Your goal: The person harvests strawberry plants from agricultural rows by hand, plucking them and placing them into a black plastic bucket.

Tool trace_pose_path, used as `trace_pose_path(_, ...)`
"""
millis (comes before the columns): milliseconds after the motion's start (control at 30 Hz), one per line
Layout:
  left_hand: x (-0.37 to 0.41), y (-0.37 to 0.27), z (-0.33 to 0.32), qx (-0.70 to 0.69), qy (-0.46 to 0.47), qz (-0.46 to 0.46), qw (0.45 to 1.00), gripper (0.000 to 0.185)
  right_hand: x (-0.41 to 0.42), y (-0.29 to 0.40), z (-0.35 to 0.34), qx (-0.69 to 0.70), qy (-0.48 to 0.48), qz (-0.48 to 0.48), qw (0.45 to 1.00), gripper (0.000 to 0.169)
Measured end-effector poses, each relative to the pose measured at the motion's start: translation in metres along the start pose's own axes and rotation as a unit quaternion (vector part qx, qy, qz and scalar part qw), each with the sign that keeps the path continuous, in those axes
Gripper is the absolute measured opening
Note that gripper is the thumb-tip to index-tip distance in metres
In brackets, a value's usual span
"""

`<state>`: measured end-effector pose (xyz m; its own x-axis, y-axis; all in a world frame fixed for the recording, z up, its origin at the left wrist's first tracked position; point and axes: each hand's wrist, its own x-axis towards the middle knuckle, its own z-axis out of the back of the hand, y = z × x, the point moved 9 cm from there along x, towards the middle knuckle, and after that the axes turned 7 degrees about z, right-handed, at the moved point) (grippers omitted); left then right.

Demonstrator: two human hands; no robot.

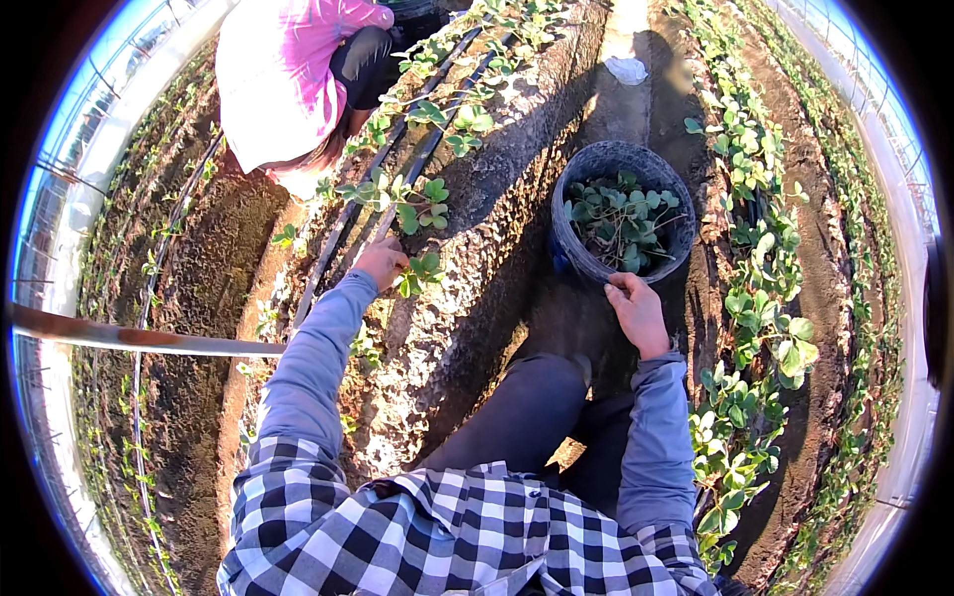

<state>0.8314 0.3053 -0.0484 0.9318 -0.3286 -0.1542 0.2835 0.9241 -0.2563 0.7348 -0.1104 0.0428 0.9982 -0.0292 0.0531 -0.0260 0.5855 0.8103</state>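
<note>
My left hand (382, 264) reaches down to the raised soil bed, next to a small leafy strawberry plant (422, 275); its fingertips are partly hidden, so a hold on a stem cannot be made out. Just beyond it grows another strawberry plant (423, 207) beside the black drip lines (397, 141). My right hand (633, 307) pinches the near rim of a round plastic bucket (564, 231). Inside the bucket lie cut or pulled strawberry plants (626, 216) with green leaves and thin stems.
A person in a pink top (298, 82) crouches at the upper left across the bed. Dense strawberry rows (753, 313) run along the right. A metal pole (149, 340) crosses the left side. A white scrap (626, 71) lies in the furrow beyond the bucket.
</note>
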Motion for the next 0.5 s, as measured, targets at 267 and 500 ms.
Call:
trace_pose_path(267,0.003,-0.010,0.000,0.033,0.019,0.004,0.999,0.015,0.001,0.006,-0.001,-0.004,-0.001,0.027,1.000,0.026)
trace_pose_path(500,0.003,-0.019,0.001,0.087,-0.016,-0.046,0.995,0.021,0.002,0.009,0.002,-0.023,0.001,0.041,0.999,0.027)
